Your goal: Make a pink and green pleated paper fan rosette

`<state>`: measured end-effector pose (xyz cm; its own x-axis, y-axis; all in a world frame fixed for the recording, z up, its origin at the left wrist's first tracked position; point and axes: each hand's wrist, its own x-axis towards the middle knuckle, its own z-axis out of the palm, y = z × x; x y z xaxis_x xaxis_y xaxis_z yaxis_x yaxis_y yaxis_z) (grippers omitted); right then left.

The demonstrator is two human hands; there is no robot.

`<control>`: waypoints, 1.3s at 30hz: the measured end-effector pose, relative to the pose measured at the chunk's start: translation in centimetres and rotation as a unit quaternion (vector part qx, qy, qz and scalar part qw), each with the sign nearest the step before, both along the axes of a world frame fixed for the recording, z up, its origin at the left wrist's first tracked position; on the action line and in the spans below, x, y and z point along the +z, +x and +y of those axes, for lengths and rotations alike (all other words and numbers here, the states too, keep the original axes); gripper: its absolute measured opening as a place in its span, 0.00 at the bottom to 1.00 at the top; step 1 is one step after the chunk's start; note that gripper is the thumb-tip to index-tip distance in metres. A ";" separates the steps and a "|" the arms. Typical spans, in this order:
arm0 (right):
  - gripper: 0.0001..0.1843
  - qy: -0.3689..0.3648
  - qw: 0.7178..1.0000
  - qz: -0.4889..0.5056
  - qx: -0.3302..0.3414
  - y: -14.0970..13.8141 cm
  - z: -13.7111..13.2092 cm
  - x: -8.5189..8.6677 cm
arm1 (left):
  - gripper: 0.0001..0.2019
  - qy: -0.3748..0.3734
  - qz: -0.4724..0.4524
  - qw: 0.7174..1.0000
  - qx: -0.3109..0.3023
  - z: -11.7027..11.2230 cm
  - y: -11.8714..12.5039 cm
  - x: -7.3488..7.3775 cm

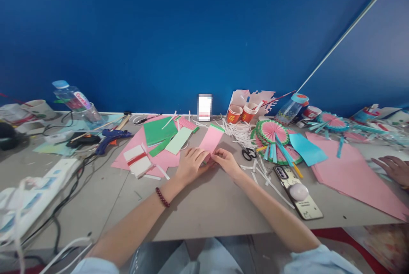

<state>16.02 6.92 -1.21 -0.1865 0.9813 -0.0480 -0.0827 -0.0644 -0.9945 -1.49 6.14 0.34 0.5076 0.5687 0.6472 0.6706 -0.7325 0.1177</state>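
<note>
A pink paper strip (211,139) with a green far end lies on the grey table (204,206), running away from me. My left hand (191,164) presses and pinches the strip's near end, fingers curled on it. My right hand (226,160) pinches the same near end from the right side. Both hands touch each other at the fold. A dark red bead bracelet (162,197) circles my left wrist.
Green and pink sheets (158,131), scissors (247,154), white paper trimmings, pleated paper fans (271,134), a phone (298,192), paper cups (241,113), a glue gun (110,137), a power strip (41,191) with cables and bottles crowd the table. Another person's hand (393,169) rests at the right.
</note>
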 end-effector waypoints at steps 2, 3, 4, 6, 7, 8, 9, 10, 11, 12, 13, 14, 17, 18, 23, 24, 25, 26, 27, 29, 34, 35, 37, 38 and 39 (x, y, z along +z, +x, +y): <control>0.16 0.001 1.000 0.001 0.006 0.0 0.0 -0.1 | 0.10 -0.003 0.002 1.000 0.007 0.0 0.0 -0.1; 0.16 0.006 1.000 -0.011 0.006 0.0 0.1 -0.2 | 0.10 -0.004 0.002 1.000 0.010 0.1 -0.1 -0.2; 0.15 0.016 0.999 -0.031 0.005 0.0 0.1 -0.3 | 0.11 -0.006 0.003 1.000 0.013 0.1 -0.1 -0.2; 0.14 0.044 0.995 -0.089 -0.002 0.2 0.0 -0.3 | 0.13 -0.009 0.006 1.000 0.019 0.3 -0.3 -0.4; 0.12 0.065 0.990 -0.124 -0.007 0.3 -0.1 -0.2 | 0.13 -0.010 0.006 1.000 0.024 0.3 -0.4 -0.4; 0.11 0.094 0.982 -0.161 -0.010 0.3 -0.2 -0.1 | 0.14 -0.012 0.005 0.999 0.030 0.4 -0.5 -0.5; 0.09 0.130 0.971 -0.202 -0.012 0.4 -0.4 0.1 | 0.14 -0.013 0.003 0.999 0.037 0.5 -0.7 -0.6; 0.08 0.169 0.954 -0.246 -0.013 0.4 -0.6 0.3 | 0.14 -0.014 0.001 0.999 0.044 0.6 -0.8 -0.7; 0.07 0.205 0.935 -0.290 -0.013 0.4 -0.8 0.5 | 0.14 -0.016 -0.002 0.999 0.051 0.7 -0.9 -0.8; 0.07 0.239 0.913 -0.332 -0.015 0.4 -1.0 0.8 | 0.15 -0.017 -0.004 0.998 0.057 0.8 -1.1 -0.9; 0.08 0.268 0.890 -0.368 -0.017 0.4 -1.2 1.1 | 0.15 -0.018 -0.005 0.998 0.061 0.9 -1.2 -0.9; 0.08 0.295 0.869 -0.397 -0.021 0.5 -1.4 1.4 | 0.15 -0.018 -0.004 0.998 0.064 1.0 -1.4 -1.0; 0.09 0.377 0.810 -0.445 -0.059 0.7 -1.4 2.0 | 0.16 -0.010 0.005 0.998 0.066 1.2 -1.7 -0.9; 0.10 0.401 0.789 -0.458 -0.079 0.9 -1.3 2.1 | 0.15 -0.007 0.008 0.998 0.066 1.2 -1.7 -0.8; 0.14 0.430 0.724 -0.518 -0.151 2.4 0.1 1.7 | 0.14 0.019 0.016 0.997 0.069 1.2 -1.8 -0.4; 0.14 0.426 0.725 -0.521 -0.150 2.7 0.3 1.6 | 0.14 0.020 0.018 0.997 0.070 1.2 -1.8 -0.4; 0.14 0.422 0.728 -0.521 -0.145 3.0 0.5 1.4 | 0.15 0.019 0.021 0.997 0.070 1.2 -1.8 -0.3; 0.13 0.418 0.733 -0.518 -0.138 3.3 0.7 1.2 | 0.15 0.016 0.023 0.997 0.070 1.2 -1.8 -0.2; 0.13 0.413 0.739 -0.516 -0.129 3.4 0.8 1.1 | 0.15 0.013 0.024 0.997 0.072 1.2 -1.8 -0.2; 0.12 0.400 0.750 -0.515 -0.111 3.6 0.9 1.0 | 0.14 0.008 0.028 0.997 0.074 1.3 -1.9 -0.2; 0.11 0.367 0.759 -0.533 -0.082 3.7 1.0 0.9 | 0.13 -0.016 0.081 0.995 0.063 1.6 -2.0 -0.5; 0.11 0.360 0.757 -0.540 -0.072 3.8 1.1 0.8 | 0.12 -0.025 0.093 0.993 0.062 1.7 -2.0 -0.6; 0.10 0.343 0.756 -0.555 -0.046 3.8 1.3 0.6 | 0.11 -0.049 0.114 0.990 0.063 1.8 -1.9 -0.9; 0.10 0.334 0.757 -0.560 -0.032 3.9 1.4 0.6 | 0.11 -0.061 0.122 0.989 0.063 1.8 -1.9 -0.9; 0.10 0.326 0.759 -0.564 -0.020 3.9 1.4 0.5 | 0.10 -0.072 0.128 0.987 0.061 1.8 -1.9 -1.0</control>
